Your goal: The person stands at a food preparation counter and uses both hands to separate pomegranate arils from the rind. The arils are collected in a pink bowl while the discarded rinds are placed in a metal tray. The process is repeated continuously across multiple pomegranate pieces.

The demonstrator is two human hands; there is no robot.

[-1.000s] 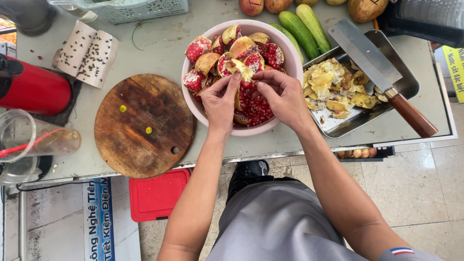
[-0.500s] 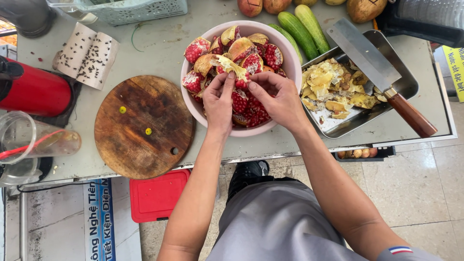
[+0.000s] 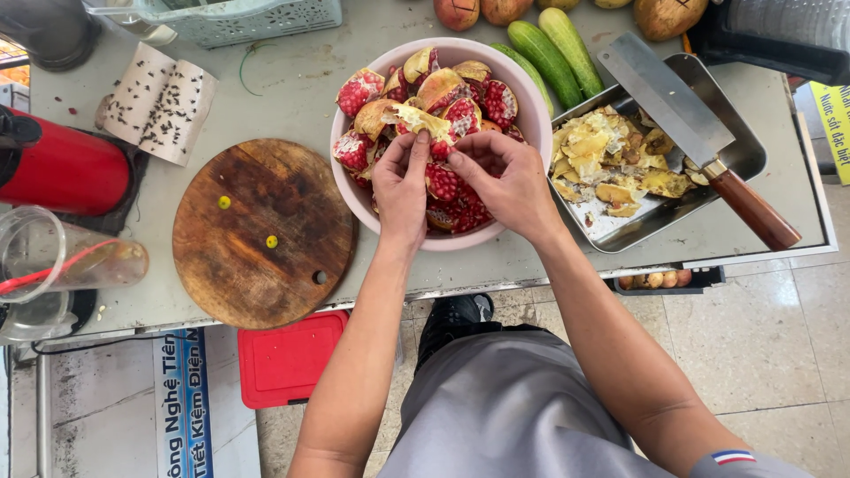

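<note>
Head view: left hand (image 3: 400,184) and right hand (image 3: 501,177) pinch one pomegranate piece (image 3: 423,122) over the pink bowl (image 3: 535,97), which holds loose arils and many unpicked chunks, discarded rind filling the metal tray (image 3: 620,232).

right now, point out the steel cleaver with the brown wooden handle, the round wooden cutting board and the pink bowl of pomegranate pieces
steel cleaver with the brown wooden handle (image 3: 666,96), head view, middle of the blade
round wooden cutting board (image 3: 257,232), head view, centre of its top
pink bowl of pomegranate pieces (image 3: 535,104), head view, right rim

- We see a blue sign (image 3: 181,403) with white lettering, low on the left below the table edge.
- We see a yellow sign (image 3: 834,128) with dark lettering at the right edge, beside the table, partly cut off.
</note>
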